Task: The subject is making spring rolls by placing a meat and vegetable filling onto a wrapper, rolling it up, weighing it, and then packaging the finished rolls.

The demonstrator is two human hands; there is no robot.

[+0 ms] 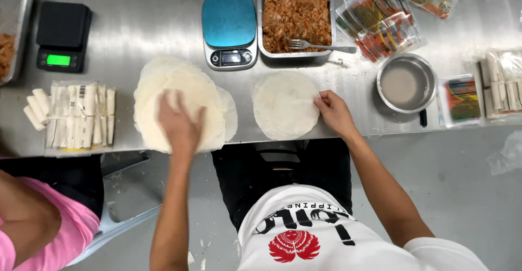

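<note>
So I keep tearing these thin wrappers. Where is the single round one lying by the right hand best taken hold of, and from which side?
Probably at the rim. The single wrapper lies flat on the steel table, so nothing offers a hold but its edge. Its right edge is where the right hand already touches it, so come in low from the right. The near edge, at the table's front, may also lift easily.

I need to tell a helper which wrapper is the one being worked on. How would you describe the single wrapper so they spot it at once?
Start at the steel tray of minced filling with a fork in it. Just below it, at the table's near edge, lies the single wrapper, with the right hand touching its edge. Unlike the wrapper stack under the left hand, it is one flat sheet.
</note>
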